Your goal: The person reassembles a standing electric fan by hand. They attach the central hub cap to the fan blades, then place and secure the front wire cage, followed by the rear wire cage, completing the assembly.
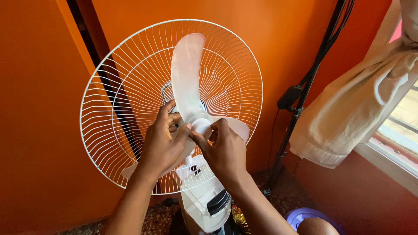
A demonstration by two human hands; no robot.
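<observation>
A white stand fan faces me with its rear wire guard (130,78) in place and the front guard off. A translucent white blade (187,74) points up from the round hub (201,126); two other blades are partly hidden behind my hands. My left hand (163,143) grips the blade base at the left of the hub. My right hand (224,150) pinches the hub cap from the right. Below the hands sits the fan's white motor housing (202,202) with a dark control panel.
Orange walls stand close behind the fan. A black tripod stand (300,100) with cables leans at the right. A cream curtain (357,100) hangs by a window at far right. A purple round object (305,215) lies on the speckled floor.
</observation>
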